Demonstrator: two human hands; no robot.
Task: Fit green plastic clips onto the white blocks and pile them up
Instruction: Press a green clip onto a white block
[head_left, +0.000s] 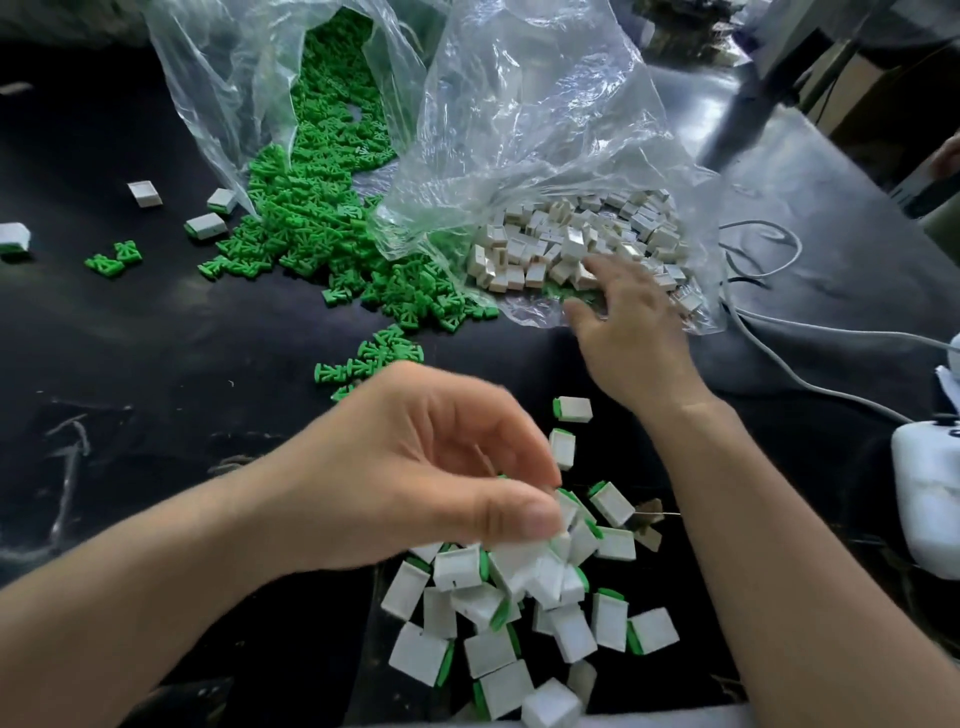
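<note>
Left hand (415, 467) above clipped-block pile (514, 608), grip untellable in blur; right hand (628, 322) slack-fingered on white blocks (519, 249)

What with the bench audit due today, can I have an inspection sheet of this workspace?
Surface: black table, scuffed with pale marks.
Job's things: green clips spill from one clear bag; white blocks lie in a second bag; clipped blocks are piled near the front edge.
Clutter: stray blocks and loose clips far left.
Hands: left hand curled over the pile, blurred; right hand open, reaching into the second bag.
Cables: grey cables at right.
Surroundings: white device at right edge.
</note>
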